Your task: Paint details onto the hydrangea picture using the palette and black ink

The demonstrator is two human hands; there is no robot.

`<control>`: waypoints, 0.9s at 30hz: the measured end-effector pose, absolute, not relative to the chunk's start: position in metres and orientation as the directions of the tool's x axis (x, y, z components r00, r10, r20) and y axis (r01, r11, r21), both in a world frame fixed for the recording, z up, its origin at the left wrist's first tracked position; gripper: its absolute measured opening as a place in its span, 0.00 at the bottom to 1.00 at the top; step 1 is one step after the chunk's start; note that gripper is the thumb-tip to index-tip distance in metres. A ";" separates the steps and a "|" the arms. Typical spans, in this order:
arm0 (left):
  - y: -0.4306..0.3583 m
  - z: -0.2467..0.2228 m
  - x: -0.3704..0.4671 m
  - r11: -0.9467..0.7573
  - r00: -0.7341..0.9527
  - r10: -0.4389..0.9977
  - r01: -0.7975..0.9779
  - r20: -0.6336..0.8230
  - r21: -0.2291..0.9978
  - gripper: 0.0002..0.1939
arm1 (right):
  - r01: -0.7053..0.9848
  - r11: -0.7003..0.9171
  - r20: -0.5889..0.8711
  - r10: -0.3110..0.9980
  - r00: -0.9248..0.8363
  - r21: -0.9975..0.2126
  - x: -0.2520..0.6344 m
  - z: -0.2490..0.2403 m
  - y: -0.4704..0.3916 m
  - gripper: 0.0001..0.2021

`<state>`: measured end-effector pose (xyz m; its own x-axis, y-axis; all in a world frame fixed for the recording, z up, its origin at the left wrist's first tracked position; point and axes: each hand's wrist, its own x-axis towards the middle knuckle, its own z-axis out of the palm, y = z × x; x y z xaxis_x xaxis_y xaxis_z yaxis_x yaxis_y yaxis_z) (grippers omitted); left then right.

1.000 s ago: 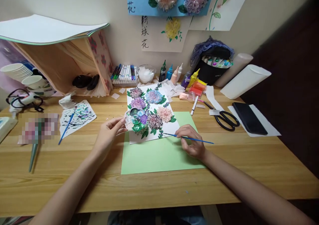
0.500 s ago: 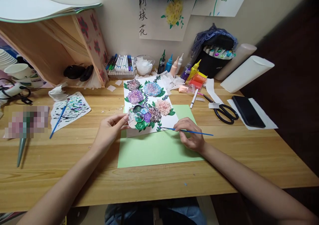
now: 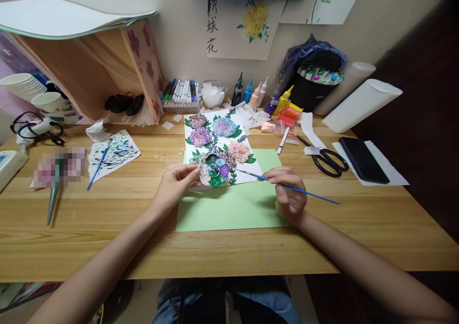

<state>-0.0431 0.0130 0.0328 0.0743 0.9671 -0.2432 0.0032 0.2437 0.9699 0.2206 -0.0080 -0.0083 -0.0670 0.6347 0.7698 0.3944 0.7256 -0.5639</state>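
My left hand (image 3: 178, 183) pinches the edge of a small flower-shaped paint palette (image 3: 214, 171), which has green, purple and white paint in its wells. It is held over the lower left of a white sheet (image 3: 251, 176) decorated with raised pink, purple and blue flowers and green leaves. Between the fingers of my right hand (image 3: 289, 190) is a thin blue paintbrush (image 3: 304, 190). The brush tip points left, close to the palette's right side and the painted leaves; whether it touches anything I cannot tell. Beneath the white sheet lies a light green sheet (image 3: 229, 214).
Paint bottles (image 3: 247, 93), a marker set (image 3: 182, 94) and a bowl of white scraps (image 3: 212, 94) stand along the wall. Scissors (image 3: 328, 161) and a black phone (image 3: 363, 160) lie to the right. Leftward are a paint-smeared tissue (image 3: 120, 154) and another blue brush (image 3: 99, 165).
My right hand has moved right, drawing the brush back from the sheet's lower edge and tilting it more. The palette sits slightly further right over the sheet. The view has shifted a little.
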 end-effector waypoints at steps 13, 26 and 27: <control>0.007 0.032 -0.038 0.225 0.120 0.967 0.016 -0.225 0.974 0.17 | 0.465 0.744 0.716 0.638 -0.283 -0.480 0.212 -0.009 -0.009 0.17; 0.007 0.030 -0.039 0.195 0.126 0.972 0.026 -0.197 0.980 0.17 | 0.464 0.747 0.725 0.632 -0.274 -0.476 0.211 -0.007 -0.009 0.15; 0.007 0.029 -0.039 0.192 0.127 0.973 0.029 -0.194 0.981 0.17 | 0.458 0.753 0.719 0.630 -0.295 -0.472 0.211 -0.007 -0.009 0.15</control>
<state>-0.0391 0.0074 0.0295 0.1270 0.9728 -0.1937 0.0286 0.1917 0.9810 0.2113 -0.0085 -0.0066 -0.2945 0.6301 0.7185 0.4584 0.7529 -0.4723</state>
